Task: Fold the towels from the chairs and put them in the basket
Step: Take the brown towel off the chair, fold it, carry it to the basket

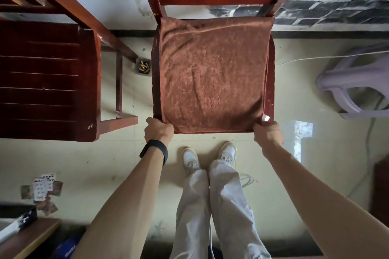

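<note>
A brown towel [212, 75] lies spread flat over the seat of a red wooden chair [271, 90] straight ahead of me. My left hand [159, 130] is closed on the towel's near left corner at the seat's front edge. The near right corner, where a small white label shows, is pinched in my right hand [267, 132]. A black band sits on my left wrist. No basket is in view.
A second dark red chair [48, 82] stands to the left, its seat bare. A pale plastic stool [355, 86] and white cables lie on the floor at right. A small container of butts [143, 66] sits between the chairs. Playing cards [43, 190] lie at lower left.
</note>
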Demonstrator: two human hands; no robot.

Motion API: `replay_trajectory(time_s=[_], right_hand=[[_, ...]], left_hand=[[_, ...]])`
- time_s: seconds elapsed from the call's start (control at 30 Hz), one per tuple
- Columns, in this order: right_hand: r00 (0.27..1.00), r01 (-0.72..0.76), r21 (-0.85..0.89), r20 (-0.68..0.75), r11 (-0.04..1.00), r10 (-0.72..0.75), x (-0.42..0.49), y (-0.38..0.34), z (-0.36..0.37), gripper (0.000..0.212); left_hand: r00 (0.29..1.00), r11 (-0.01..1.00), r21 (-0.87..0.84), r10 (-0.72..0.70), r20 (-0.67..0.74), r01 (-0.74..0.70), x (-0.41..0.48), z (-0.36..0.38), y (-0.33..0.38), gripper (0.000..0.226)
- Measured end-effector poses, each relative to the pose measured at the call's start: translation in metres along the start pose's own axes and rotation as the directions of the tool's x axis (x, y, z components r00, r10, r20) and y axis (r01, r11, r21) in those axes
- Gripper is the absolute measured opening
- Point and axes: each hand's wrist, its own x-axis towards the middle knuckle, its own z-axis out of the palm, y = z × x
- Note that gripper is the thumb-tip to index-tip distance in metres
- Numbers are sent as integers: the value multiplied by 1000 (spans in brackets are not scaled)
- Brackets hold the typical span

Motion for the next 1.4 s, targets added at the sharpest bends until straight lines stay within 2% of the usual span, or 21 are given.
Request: replay_trajectory(time_s=[0.13, 0.3, 0.47, 0.57, 0.67, 0.73, 0.8, 0.87, 0.93, 1.0, 1.07, 1.13, 1.2, 1.27, 1.33, 1.4], right_hand=[[996, -44, 215, 89, 976, 25, 2, 6, -16, 24], [982, -92, 526, 188, 845, -10, -20, -3, -54, 15], [980, -113, 678, 195, 726, -29, -50, -17, -90, 11], [979, -129, 719, 201, 682, -26, -67, -24, -106, 10], [986, -123, 711, 169, 693, 1, -77, -27, -119, 15], [990, -91, 663, 140, 743, -3, -79, -26, -124, 16], [990, -66, 591, 140, 804, -22, -79, -22, -126, 27], [988, 0, 480, 133, 877, -73, -80, -19, -126, 42], [978, 145, 282, 104, 948, -181, -86, -19, -128, 43], [922, 371, 17, 111, 928, -371, -99, -23, -133, 33], [792, 609, -189, 115, 770, -599, -109, -23, -138, 30], [666, 730, -316, 128, 606, -735, -119, -28, -150, 23], [560, 780, -393, 91, 487, -824, -124, -38, -168, 15], [446, 806, -456, 46, 378, -894, -130, -51, -189, 11], [327, 829, -493, 49, 262, -944, -141, -67, -214, 14], [261, 835, -515, 57, 196, -964, -156, -84, -238, 22]], left_hand=[[985, 946, -289, -116, 129, 149, -1, -20, -4, 16], [912, 795, -541, -36, 409, 274, -20, -67, -2, 13], [939, 703, -672, 17, 344, 233, -44, -100, 5, 11], [924, 665, -698, 35, 382, 264, -62, -115, 12, 4], [908, 653, -702, 52, 415, 284, -76, -130, 15, 10], [912, 659, -704, 65, 405, 265, -81, -139, 14, 17], [910, 675, -698, 96, 403, 238, -87, -147, 14, 22], [895, 735, -646, 125, 428, 207, -94, -153, 14, 23], [893, 839, -533, 154, 422, 107, -96, -157, 13, 27], [908, 923, -370, 243, 342, -108, -98, -160, 13, 32], [876, 920, -121, 391, 282, -372, -102, -165, 15, 25], [808, 797, 174, 531, 253, -578, -113, -172, 20, 28], [717, 621, 392, 676, 173, -679, -125, -184, 26, 26], [620, 520, 471, 780, 78, -713, -135, -201, 31, 23], [491, 412, 534, 871, 7, -738, -144, -222, 38, 19], [341, 285, 611, 940, -25, -739, -160, -248, 51, 16]])
